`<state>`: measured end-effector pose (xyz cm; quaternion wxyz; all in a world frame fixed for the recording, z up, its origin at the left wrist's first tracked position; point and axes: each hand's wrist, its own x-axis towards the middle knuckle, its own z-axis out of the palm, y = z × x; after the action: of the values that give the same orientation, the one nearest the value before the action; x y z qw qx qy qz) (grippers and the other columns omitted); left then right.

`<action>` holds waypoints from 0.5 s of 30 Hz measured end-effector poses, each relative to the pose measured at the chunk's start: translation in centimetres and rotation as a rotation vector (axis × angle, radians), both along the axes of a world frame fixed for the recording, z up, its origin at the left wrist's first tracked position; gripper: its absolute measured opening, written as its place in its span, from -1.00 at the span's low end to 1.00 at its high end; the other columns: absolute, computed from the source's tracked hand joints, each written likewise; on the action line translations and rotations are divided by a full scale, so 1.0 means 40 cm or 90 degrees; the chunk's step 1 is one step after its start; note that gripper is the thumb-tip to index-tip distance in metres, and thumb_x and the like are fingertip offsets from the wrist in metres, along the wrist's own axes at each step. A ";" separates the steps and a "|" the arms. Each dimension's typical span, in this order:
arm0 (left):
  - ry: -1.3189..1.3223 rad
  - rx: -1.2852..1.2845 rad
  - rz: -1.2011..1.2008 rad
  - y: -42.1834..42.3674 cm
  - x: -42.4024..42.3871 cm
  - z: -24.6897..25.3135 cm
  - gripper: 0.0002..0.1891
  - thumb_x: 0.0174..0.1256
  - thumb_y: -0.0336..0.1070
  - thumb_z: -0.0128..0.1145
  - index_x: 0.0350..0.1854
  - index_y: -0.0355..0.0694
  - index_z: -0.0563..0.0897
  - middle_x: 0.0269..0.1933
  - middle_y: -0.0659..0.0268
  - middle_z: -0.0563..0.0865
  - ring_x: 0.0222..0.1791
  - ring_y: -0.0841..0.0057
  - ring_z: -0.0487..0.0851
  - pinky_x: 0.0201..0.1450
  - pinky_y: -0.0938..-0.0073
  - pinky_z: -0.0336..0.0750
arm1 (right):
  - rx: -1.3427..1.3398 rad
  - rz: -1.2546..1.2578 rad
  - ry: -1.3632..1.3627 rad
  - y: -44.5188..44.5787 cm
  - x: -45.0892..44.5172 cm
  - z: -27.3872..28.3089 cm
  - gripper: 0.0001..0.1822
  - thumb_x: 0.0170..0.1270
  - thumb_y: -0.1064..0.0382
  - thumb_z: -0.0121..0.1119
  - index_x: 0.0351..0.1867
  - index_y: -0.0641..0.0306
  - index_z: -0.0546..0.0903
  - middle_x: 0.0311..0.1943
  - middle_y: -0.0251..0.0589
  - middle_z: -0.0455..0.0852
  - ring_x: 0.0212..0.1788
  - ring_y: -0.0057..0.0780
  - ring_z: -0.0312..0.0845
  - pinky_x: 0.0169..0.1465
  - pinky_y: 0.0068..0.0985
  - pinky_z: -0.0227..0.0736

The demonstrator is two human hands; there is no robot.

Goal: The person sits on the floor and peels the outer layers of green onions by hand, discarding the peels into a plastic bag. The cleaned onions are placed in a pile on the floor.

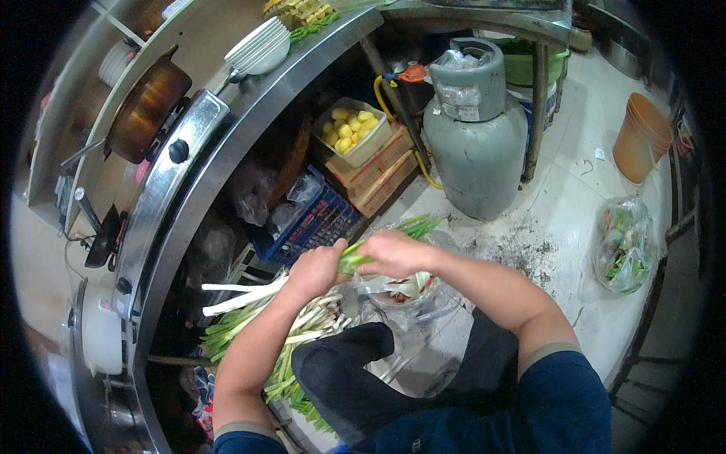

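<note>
My left hand point(315, 269) is closed around a few long green onions point(244, 299), whose white ends stick out to the left. Close against it, my right hand point(391, 253) grips the green part of the same stalks, with leaf tips showing beyond my fingers. Below and left of my hands lies a large pile of green onions point(306, 327), partly covered by my left forearm and knee. Under my right hand is a clear plastic bag point(442, 303) holding pale and reddish scraps.
A grey gas cylinder point(476, 153) stands ahead. Peeled potatoes fill a white tub point(363, 144) on cardboard boxes beside a blue crate point(312, 221). A steel counter point(198, 176) curves along the left. To the right are an orange bucket point(638, 139) and a bag of vegetable scraps point(624, 244).
</note>
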<state>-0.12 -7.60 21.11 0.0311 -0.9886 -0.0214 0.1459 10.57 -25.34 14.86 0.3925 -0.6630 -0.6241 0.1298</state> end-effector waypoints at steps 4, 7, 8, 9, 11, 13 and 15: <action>0.004 0.070 -0.015 0.049 -0.037 0.012 -0.54 0.11 -0.16 0.40 0.01 -0.12 0.50 -0.31 0.06 0.76 -0.24 0.03 0.76 -0.21 0.05 0.64 | 0.211 -0.085 0.475 -0.044 0.090 0.044 -0.73 0.43 0.10 0.23 -0.28 0.30 0.67 -0.45 -0.35 0.65 -0.37 -0.75 0.52 -0.32 -0.62 0.45; 0.040 0.085 -0.044 0.038 -0.048 -0.003 -0.55 0.08 -0.15 0.42 -0.02 -0.11 0.52 -0.30 0.07 0.76 -0.24 0.04 0.76 -0.20 0.04 0.63 | 0.183 -0.177 0.169 -0.036 0.120 -0.013 -0.71 0.32 0.10 0.32 -0.17 0.32 0.67 -0.34 -0.20 0.67 -0.24 -0.41 0.60 -0.13 -0.37 0.52; 0.046 0.088 -0.060 0.031 -0.049 -0.013 -0.56 0.07 -0.16 0.42 -0.03 -0.12 0.54 -0.30 0.08 0.76 -0.24 0.05 0.76 -0.20 0.04 0.63 | 0.084 -0.186 0.033 -0.027 0.101 -0.034 -0.70 0.22 0.11 0.38 -0.19 0.30 0.68 -0.28 0.01 0.66 -0.12 -0.05 0.64 -0.05 -0.19 0.51; 0.045 0.096 -0.061 0.032 -0.055 -0.018 -0.58 0.06 -0.18 0.42 -0.06 -0.13 0.56 -0.30 0.09 0.76 -0.25 0.06 0.76 -0.19 0.05 0.63 | 0.001 -0.134 0.053 -0.016 0.065 -0.031 -0.68 0.22 0.06 0.38 -0.16 0.26 0.69 -0.16 0.02 0.63 0.00 -0.03 0.60 0.06 -0.17 0.48; 0.035 0.111 -0.073 0.028 -0.045 -0.025 -0.62 0.05 -0.20 0.42 -0.10 -0.14 0.60 -0.31 0.10 0.76 -0.25 0.07 0.77 -0.18 0.06 0.64 | -0.068 -0.062 0.038 0.012 0.026 -0.061 -0.65 0.24 0.04 0.36 -0.15 0.29 0.68 -0.13 0.03 0.62 0.03 0.02 0.59 0.13 -0.17 0.46; 0.048 0.104 -0.087 0.016 -0.040 -0.011 -0.64 0.03 -0.20 0.42 -0.12 -0.14 0.64 -0.29 0.10 0.76 -0.24 0.10 0.77 -0.15 0.10 0.64 | -0.071 -0.044 0.023 0.026 0.017 -0.074 -0.67 0.31 0.06 0.29 -0.16 0.32 0.67 -0.10 0.05 0.62 0.05 0.05 0.58 0.13 -0.15 0.47; 0.059 0.101 -0.096 0.019 -0.043 -0.008 -0.62 0.01 -0.21 0.42 -0.09 -0.12 0.64 -0.28 0.10 0.76 -0.23 0.10 0.77 -0.15 0.10 0.65 | -0.060 -0.026 0.030 0.031 0.012 -0.081 -0.69 0.34 0.07 0.25 -0.17 0.32 0.67 -0.12 0.07 0.65 0.03 0.09 0.58 0.10 -0.11 0.47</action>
<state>-1.84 -6.85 20.78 0.1211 -0.9740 0.0433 0.1863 11.07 -24.08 11.63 0.3779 -0.6903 -0.5941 0.1664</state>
